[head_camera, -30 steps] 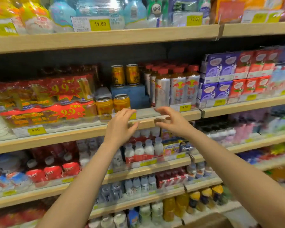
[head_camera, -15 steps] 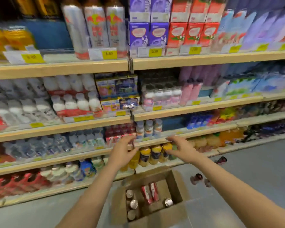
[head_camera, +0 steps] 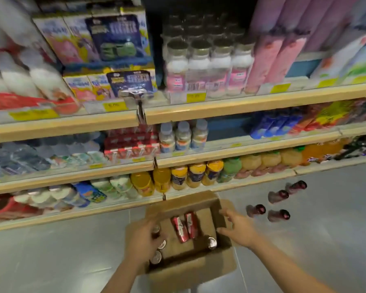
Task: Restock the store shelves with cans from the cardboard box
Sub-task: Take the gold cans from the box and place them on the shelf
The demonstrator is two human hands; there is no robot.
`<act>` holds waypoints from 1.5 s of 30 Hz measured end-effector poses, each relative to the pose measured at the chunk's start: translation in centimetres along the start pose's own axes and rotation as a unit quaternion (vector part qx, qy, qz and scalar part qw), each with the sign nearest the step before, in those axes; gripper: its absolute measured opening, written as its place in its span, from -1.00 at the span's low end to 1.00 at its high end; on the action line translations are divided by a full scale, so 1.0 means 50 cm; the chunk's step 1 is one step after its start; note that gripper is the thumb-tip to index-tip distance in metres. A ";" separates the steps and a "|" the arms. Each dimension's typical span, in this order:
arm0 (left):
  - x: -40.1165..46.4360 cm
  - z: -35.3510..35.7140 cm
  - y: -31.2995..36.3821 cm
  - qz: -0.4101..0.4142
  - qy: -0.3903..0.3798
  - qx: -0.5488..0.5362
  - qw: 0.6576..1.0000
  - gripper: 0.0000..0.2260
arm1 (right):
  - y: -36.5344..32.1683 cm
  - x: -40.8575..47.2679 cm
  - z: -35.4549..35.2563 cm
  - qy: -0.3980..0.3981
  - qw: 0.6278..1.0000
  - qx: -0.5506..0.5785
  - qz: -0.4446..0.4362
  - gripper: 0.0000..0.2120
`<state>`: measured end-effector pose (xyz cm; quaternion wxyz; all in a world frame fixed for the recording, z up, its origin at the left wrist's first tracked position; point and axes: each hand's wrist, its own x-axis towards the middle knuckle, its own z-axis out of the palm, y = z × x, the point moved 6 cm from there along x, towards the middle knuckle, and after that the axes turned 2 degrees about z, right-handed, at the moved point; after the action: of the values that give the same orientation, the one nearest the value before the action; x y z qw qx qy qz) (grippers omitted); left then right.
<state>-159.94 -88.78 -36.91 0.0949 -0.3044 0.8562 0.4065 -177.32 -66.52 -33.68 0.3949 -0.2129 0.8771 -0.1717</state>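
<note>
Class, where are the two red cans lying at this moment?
The two red cans lie side by side inside the cardboard box on the floor, between both hands.

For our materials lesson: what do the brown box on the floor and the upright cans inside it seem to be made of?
Brown open-topped box: matte corrugated cardboard, judging by its dull tan walls and folded flaps. Upright silver-topped cans: probably aluminium, since the round lids glint.
</note>
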 end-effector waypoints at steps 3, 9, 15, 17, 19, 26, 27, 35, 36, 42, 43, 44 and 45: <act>0.077 0.113 -0.112 -0.029 -0.013 -0.028 0.999 -0.58 | 0.084 0.126 0.115 -0.028 0.999 0.018 0.022 -0.43; 0.203 0.353 -0.347 -0.094 -0.051 0.022 0.994 -0.52 | 0.302 0.382 0.380 -0.071 0.994 0.019 0.077 -0.37; 0.294 0.535 -0.545 -0.138 -0.060 0.018 0.989 -0.40 | 0.454 0.544 0.557 -0.126 0.984 -0.020 0.121 -0.39; 0.317 0.574 -0.576 -0.144 -0.059 0.012 0.988 -0.38 | 0.468 0.574 0.587 -0.139 0.980 -0.058 0.132 -0.39; 0.332 0.603 -0.595 -0.143 -0.053 0.014 0.988 -0.37 | 0.476 0.592 0.610 -0.156 0.973 -0.102 0.139 -0.38; 0.330 0.605 -0.603 -0.140 -0.031 0.045 0.989 -0.44 | 0.478 0.597 0.607 -0.143 0.972 -0.103 0.153 -0.43; 0.325 0.592 -0.587 -0.132 -0.033 0.041 0.990 -0.44 | 0.466 0.587 0.594 -0.140 0.974 -0.089 0.153 -0.44; 0.228 0.345 -0.321 -0.076 -0.039 0.032 0.996 -0.44 | 0.254 0.417 0.348 -0.112 0.988 -0.062 0.086 -0.52; 0.210 0.296 -0.274 -0.068 -0.037 0.032 0.996 -0.45 | 0.215 0.387 0.301 -0.103 0.990 -0.057 0.074 -0.52; 0.085 0.003 -0.001 -0.021 -0.033 0.023 0.999 -0.43 | -0.017 0.178 0.033 -0.062 0.997 -0.048 -0.025 -0.63; 0.060 -0.038 0.036 -0.011 -0.030 0.019 0.999 -0.45 | -0.065 0.128 -0.003 -0.063 0.996 -0.042 -0.048 -0.69; 0.037 -0.077 0.066 -0.001 -0.022 0.022 0.999 -0.47 | -0.110 0.083 -0.039 -0.060 0.995 -0.039 -0.066 -0.73; 0.011 -0.112 0.095 0.007 -0.016 0.020 1.000 -0.49 | -0.146 0.043 -0.068 -0.060 0.994 -0.039 -0.087 -0.73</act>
<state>-162.74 -90.92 -30.46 0.1117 -0.2895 0.8646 0.3953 -179.50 -73.38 -29.44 0.4220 -0.3135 0.8358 -0.1582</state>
